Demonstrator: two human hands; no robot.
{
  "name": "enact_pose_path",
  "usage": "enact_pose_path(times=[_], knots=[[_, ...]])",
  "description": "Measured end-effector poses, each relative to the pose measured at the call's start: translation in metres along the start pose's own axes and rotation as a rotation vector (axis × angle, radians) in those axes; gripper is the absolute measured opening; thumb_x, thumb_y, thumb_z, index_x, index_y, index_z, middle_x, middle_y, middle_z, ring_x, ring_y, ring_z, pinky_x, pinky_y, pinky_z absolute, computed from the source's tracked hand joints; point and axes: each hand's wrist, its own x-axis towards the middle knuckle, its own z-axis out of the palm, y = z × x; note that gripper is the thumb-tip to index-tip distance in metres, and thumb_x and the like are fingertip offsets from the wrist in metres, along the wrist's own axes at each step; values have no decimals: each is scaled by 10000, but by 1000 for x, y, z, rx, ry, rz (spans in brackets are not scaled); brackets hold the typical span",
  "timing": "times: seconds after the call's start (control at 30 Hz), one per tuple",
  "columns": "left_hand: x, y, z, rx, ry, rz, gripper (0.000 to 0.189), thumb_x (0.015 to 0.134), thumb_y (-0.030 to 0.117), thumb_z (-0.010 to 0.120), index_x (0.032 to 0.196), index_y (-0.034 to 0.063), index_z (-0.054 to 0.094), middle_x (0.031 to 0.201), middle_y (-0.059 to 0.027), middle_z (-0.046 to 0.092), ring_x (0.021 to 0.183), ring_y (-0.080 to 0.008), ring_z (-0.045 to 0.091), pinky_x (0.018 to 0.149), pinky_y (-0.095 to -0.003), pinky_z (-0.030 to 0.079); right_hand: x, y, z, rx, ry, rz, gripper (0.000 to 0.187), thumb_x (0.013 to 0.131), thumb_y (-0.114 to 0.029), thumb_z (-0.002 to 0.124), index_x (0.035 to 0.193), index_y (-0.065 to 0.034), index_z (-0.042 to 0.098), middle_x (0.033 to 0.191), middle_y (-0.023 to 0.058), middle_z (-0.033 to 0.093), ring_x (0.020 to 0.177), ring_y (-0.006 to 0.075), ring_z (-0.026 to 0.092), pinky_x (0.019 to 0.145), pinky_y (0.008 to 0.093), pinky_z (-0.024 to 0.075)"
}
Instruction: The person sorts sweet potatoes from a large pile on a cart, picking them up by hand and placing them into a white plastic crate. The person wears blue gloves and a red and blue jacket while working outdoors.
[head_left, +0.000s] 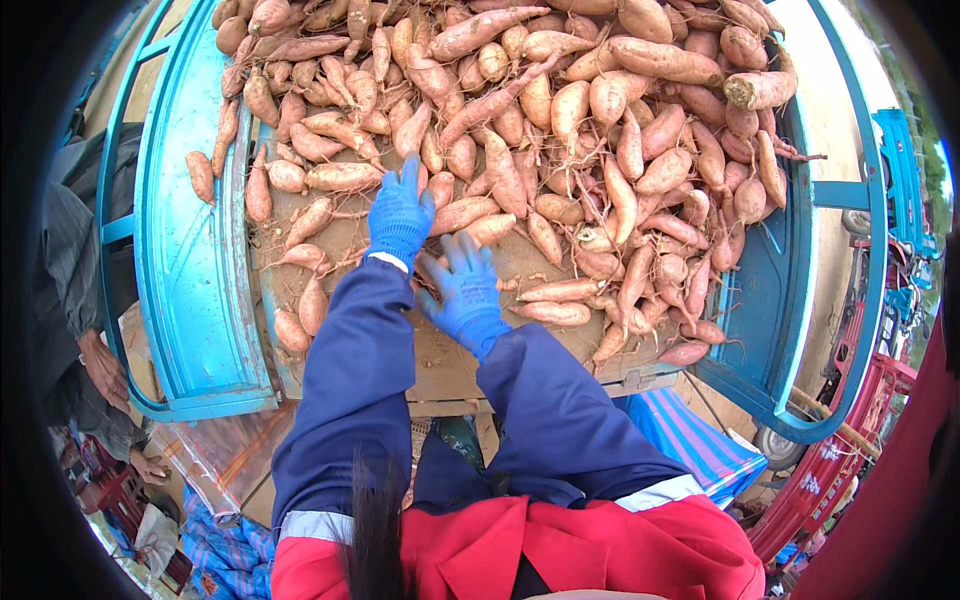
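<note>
A heap of reddish sweet potatoes with thin roots lies in the bed of a blue cargo vehicle. My left hand, in a blue knitted work glove, reaches into the near side of the heap. Its fingertips rest against sweet potatoes there. Lower and to the right, my right hand wears a matching glove and has its fingers spread. Those fingertips are close to a pale sweet potato. Both palms face down, so what lies beneath them is partly hidden.
Blue side panels with rails flank the bed at left and right. Another person's hand hangs outside the left rail. A striped woven sheet is below the bed's right corner. A red vehicle stands further right.
</note>
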Motion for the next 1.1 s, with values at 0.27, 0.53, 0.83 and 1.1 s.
enact_pose_path(times=[0.27,0.53,0.83,1.1], knots=[[-99,-75,-43,-63,-308,298,506,863,240,694,1350,167,577,1047,-178,617,944,-396,636,808,-487,529,159,67,-60,-381,268,-222,427,813,-124,656,1237,-170,659,1285,105,610,1310,326,492,1085,499,383],[-68,-16,-91,-535,-293,-6,481,923,267,705,1341,56,591,1240,-186,647,1139,-328,637,970,-418,507,157,49,-103,-573,-431,-92,389,913,-305,675,1279,-184,628,1050,90,686,1009,281,652,913,448,477],[-45,49,-59,-1771,22,-513,382,940,161,662,1268,11,533,1046,-107,650,919,-182,647,812,-335,551,53,6,-68,933,-833,679,688,953,-508,665,1446,-62,488,1155,168,712,957,296,704,845,412,543],[-77,-13,-52,-495,-124,-100,507,851,215,713,1302,25,582,1183,-235,654,1061,-417,643,881,-453,520,147,13,-50,-177,-638,191,338,981,-432,548,1134,-156,669,998,167,731,917,373,701,779,493,538]])
